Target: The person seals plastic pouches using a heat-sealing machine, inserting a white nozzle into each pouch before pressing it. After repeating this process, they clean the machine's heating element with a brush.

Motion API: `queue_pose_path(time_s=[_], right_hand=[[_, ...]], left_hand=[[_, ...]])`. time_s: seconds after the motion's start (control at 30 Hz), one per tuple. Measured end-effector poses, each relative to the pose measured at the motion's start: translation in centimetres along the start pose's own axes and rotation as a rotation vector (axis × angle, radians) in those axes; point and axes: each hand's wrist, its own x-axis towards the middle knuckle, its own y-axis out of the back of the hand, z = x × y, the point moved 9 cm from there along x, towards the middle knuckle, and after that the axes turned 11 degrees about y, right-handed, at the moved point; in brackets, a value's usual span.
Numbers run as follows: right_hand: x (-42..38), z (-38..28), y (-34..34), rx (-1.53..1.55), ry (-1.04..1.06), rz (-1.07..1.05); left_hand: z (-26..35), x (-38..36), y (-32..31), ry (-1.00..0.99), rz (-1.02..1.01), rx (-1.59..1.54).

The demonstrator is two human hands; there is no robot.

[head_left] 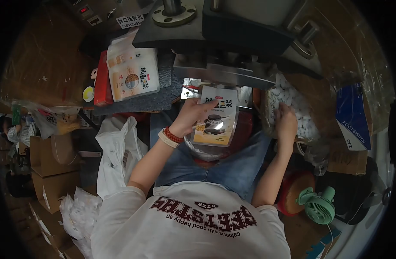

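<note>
My left hand (192, 115) is closed on the left side of a printed soy milk pouch (215, 123), thumb across its front. Upright above my lap, the pouch touches or lies just in front of the metal bed (191, 88) of a press machine. My right hand (287, 121) reaches into a heap of small white plastic pieces (295, 101) in a clear bag. Its fingers are drawn together at the near edge of the heap; whatever they pinch is too small to name.
Printed pouches (135, 77) lie stacked on a dark mat beside a red box (104, 80) at left. The machine's heavy head (245, 34) overhangs the work spot. A blue foot switch box (352, 116) and green fan (320, 207) stand at right. A white plastic bag (118, 146) hangs at left.
</note>
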Motion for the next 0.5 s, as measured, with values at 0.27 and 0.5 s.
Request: queue_pose_path(time_s=[0.27,0.5], right_hand=[[1.5,-1.4,-1.7,0.160,0.201,-0.125],[0.4,-0.3,0.4,0.446,-0.091,0.154]], left_hand=[[8.5,-3.6,6.5,-0.449,0.666,1.006],[6.4,-10.7,10.7,-0.665,0.685,1.740]])
